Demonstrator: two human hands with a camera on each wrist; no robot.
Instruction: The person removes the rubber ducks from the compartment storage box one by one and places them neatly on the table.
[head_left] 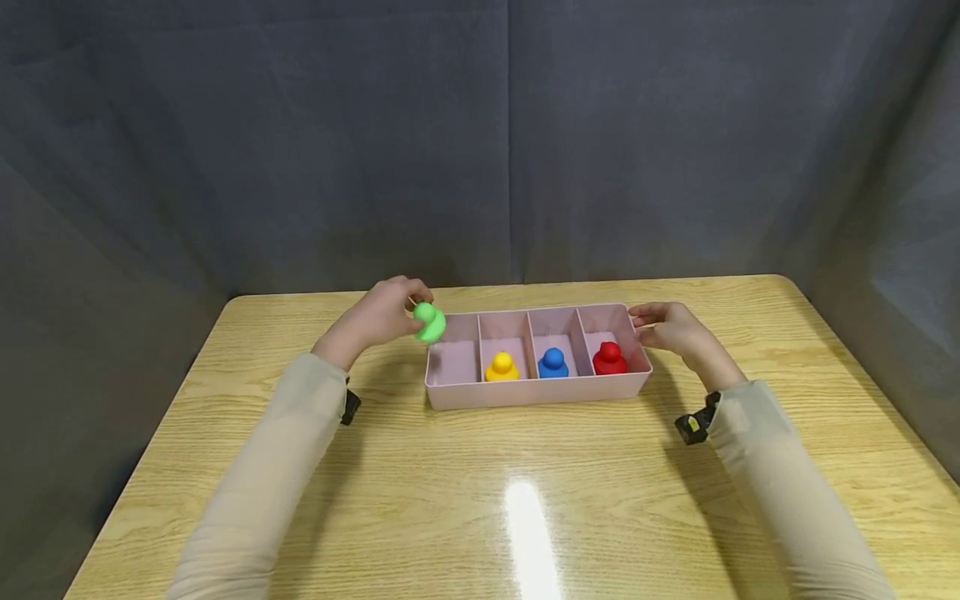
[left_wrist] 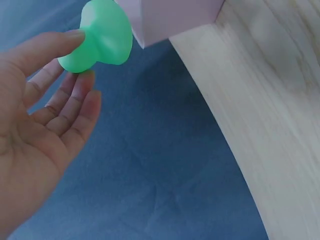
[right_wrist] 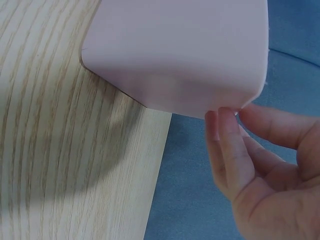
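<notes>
A pink tray [head_left: 525, 392] with several compartments lies on the wooden table [head_left: 480, 508]. From left to right, its compartments hold nothing, a yellow toy [head_left: 501, 367], a blue toy [head_left: 552, 363] and a red toy [head_left: 609, 358]. My left hand [head_left: 386, 313] pinches a green toy [head_left: 429, 322] between thumb and fingertips, just above the tray's left end. The left wrist view shows the green toy [left_wrist: 100, 37] at the fingertips of the left hand [left_wrist: 50, 115], beside the tray's corner [left_wrist: 170, 17]. My right hand [head_left: 667, 327] touches the tray's right end with relaxed fingers [right_wrist: 227, 145] against the tray wall [right_wrist: 175, 50].
The table has rounded corners, and its far edge runs just behind the tray. A dark grey-blue curtain [head_left: 480, 142] hangs behind and to both sides. Bare wood lies in front of the tray, with a glare spot [head_left: 528, 525].
</notes>
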